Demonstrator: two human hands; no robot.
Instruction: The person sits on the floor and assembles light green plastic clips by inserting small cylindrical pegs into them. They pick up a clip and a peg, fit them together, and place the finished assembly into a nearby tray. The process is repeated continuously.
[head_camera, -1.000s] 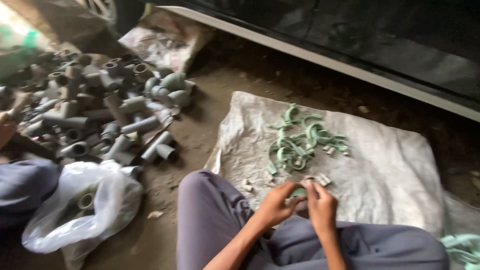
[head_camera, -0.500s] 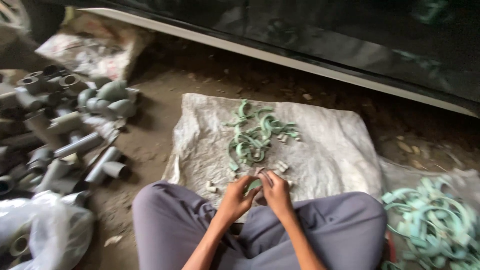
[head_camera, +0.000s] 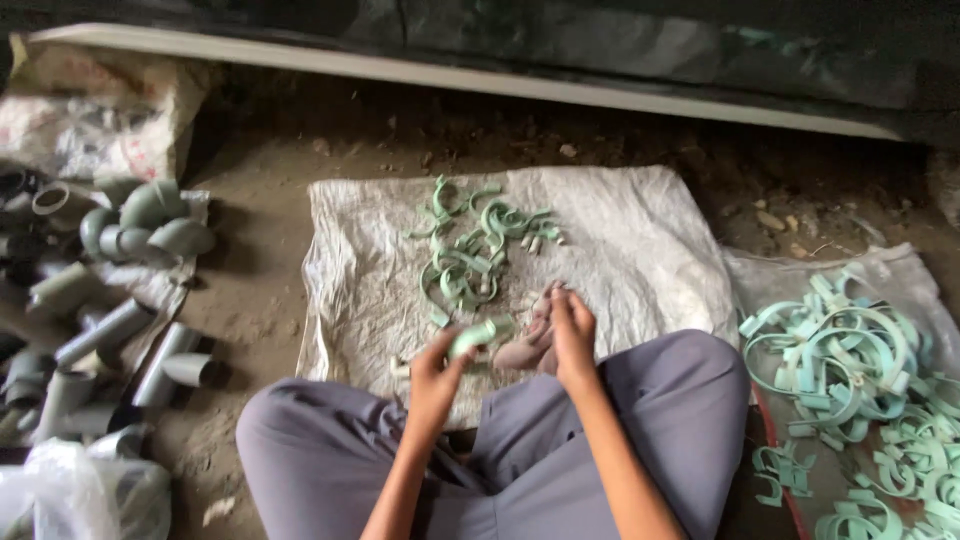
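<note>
Left hand (head_camera: 435, 372) is pinching a pale green curved clip (head_camera: 473, 337) over the near edge of the white sack (head_camera: 640, 250); the clip's long axis is running left to right, its right end tilted slightly far. Right hand (head_camera: 572, 335) is resting just right of it, fingers pressed together, apparently empty. Small clip pile (head_camera: 470, 250) is lying farther on; grey pipe fittings (head_camera: 120, 290) far left; larger clip heap (head_camera: 860, 370) right.

A woven sack (head_camera: 640, 250) lies flat at frame centre, a small heap of curved clips (head_camera: 475, 250) on its upper middle. Pipe fittings (head_camera: 110, 300) are piled at far left. A larger clip pile (head_camera: 860, 380) sits at lower right. Both hands, left hand (head_camera: 435, 375) and right hand (head_camera: 572, 335), sit over the sack's lower edge, above the knees.
</note>
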